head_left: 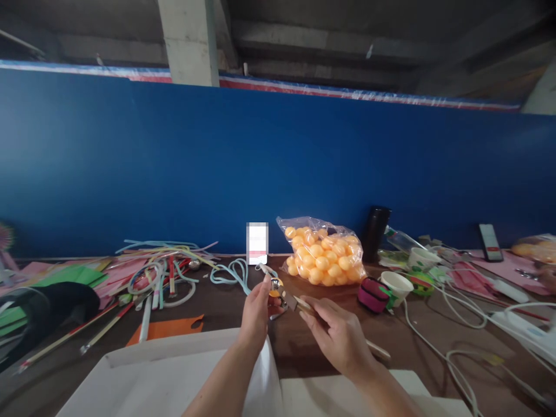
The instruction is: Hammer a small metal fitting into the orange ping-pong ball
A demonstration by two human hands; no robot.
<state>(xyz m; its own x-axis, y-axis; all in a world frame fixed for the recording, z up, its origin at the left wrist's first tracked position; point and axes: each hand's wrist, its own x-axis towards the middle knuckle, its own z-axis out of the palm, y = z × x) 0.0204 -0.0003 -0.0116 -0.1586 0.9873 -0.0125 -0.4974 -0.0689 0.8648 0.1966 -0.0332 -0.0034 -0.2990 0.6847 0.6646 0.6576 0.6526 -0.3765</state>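
My left hand (256,310) is closed on a small orange ball (275,288) with a shiny metal piece on top of it. My right hand (341,336) grips a thin wooden-handled tool (304,306) whose metal tip touches the ball. Both hands are held over the dark wooden table (304,341), just in front of a clear bag of orange balls (324,252).
A white box (143,376) lies under my forearms. Coloured straws and sticks (160,272) and paper sheets cover the left. A pink pouch (372,294), paper cups (397,285), a black tumbler (376,233), white cables (456,324) and a phone (490,242) are on the right.
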